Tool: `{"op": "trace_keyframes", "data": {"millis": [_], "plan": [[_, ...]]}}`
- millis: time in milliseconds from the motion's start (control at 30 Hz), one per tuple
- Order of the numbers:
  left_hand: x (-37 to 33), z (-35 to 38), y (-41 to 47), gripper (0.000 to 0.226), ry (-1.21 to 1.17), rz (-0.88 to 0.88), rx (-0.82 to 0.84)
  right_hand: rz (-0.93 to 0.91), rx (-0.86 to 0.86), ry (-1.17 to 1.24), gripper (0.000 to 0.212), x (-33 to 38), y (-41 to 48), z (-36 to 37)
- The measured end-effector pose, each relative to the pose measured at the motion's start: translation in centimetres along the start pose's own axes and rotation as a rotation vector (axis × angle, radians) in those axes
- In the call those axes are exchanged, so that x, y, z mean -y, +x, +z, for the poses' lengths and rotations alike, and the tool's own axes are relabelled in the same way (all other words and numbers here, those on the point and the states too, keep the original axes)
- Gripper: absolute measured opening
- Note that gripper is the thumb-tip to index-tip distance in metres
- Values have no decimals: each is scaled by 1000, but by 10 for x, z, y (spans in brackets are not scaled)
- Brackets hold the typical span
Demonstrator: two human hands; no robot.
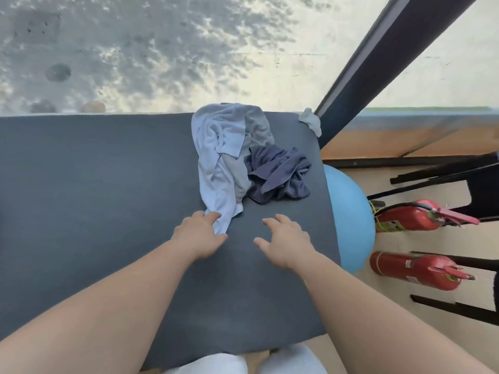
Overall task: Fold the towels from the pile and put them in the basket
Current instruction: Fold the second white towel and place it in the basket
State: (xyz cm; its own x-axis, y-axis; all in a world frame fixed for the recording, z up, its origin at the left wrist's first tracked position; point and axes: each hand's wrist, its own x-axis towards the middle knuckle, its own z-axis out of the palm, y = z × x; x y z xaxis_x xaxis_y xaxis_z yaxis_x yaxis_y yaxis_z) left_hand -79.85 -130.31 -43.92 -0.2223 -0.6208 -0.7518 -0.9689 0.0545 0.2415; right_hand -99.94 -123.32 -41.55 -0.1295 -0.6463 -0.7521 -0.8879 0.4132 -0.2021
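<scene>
As left hand [201, 234] pinches the pale towel [216, 163], right hand [286, 242] hovers nearby.

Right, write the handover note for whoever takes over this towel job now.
Left hand: pinches the near end of the light blue towel.
Right hand: open, holds nothing, over the grey table.
Pile: that towel, the grey towel and the navy towel lie crumpled together, far right of the table.
Done: no towel folded; basket not in view.
Left: fold all three, basket them.

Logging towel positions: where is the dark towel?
The dark towel lies on the table, right of centre in head view, against the grey towel, beyond the right hand.
</scene>
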Motion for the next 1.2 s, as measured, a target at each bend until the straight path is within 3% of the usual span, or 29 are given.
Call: {"op": "trace_keyframes", "data": {"millis": [267,433,600,767,833,933,1067,1200], "plan": [[-13,22,60,68,-259,-163,26,9,140,50,66,-6,80,8],[-13,21,47,49,-314,-141,-161,-19,314,-110,71,-21,92,14],[-15,18,5,23,-437,-104,-383,-36,344,-112,69,-19,82,4],[-15,13,-35,24,-476,71,-450,-260,-43,97,57,7,43,-13],[-13,9,-51,25,-455,171,-482,-429,-174,71,63,23,23,-18],[-8,2,-80,21,-366,379,-553,-622,-238,-52,71,43,-3,-22],[-1,-12,-123,13,-313,539,-670,-679,-315,-44,28,58,-31,-25],[9,-26,-157,25,-301,502,-741,-651,-515,-101,11,52,-57,-27]]}}
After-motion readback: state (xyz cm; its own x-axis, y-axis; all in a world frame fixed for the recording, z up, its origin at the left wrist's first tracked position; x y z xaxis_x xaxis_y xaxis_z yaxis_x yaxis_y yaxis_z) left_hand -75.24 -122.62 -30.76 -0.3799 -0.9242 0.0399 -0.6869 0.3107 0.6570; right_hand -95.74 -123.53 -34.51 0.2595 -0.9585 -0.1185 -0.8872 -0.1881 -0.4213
